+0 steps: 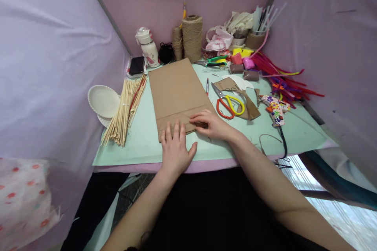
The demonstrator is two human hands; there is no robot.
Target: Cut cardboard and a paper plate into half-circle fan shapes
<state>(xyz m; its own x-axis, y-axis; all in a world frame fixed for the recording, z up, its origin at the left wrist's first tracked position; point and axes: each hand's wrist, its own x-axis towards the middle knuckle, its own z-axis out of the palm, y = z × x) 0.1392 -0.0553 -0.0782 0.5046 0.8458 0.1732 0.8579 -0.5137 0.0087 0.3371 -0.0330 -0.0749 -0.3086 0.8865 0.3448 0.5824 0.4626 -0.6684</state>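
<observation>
A large brown cardboard sheet (pixel 179 86) lies at the middle of the table, with creases or strip edges across its near part. My left hand (pixel 176 147) rests flat on the near edge, fingers spread and thumb out to the side. At the near right corner my right hand (pixel 213 124) is bent, its thumb and fingers closed on the cardboard's edge. Whether that edge is a separate strip I cannot tell. Right of the sheet lie scissors (pixel 226 104) with one red and one yellow handle, touching cardboard scraps (pixel 250 106). A pen (pixel 207 86) lies beside the sheet.
Left are a bundle of wooden sticks (pixel 122 113), paper plates (pixel 103 101) and a phone (pixel 137 65). Behind stand a bottle (pixel 149 49) and twine spools (pixel 192 39). Right are pliers (pixel 213 62), pipe cleaners (pixel 282 74) and a flower-patterned glue gun (pixel 276 109) with a black cord (pixel 284 143).
</observation>
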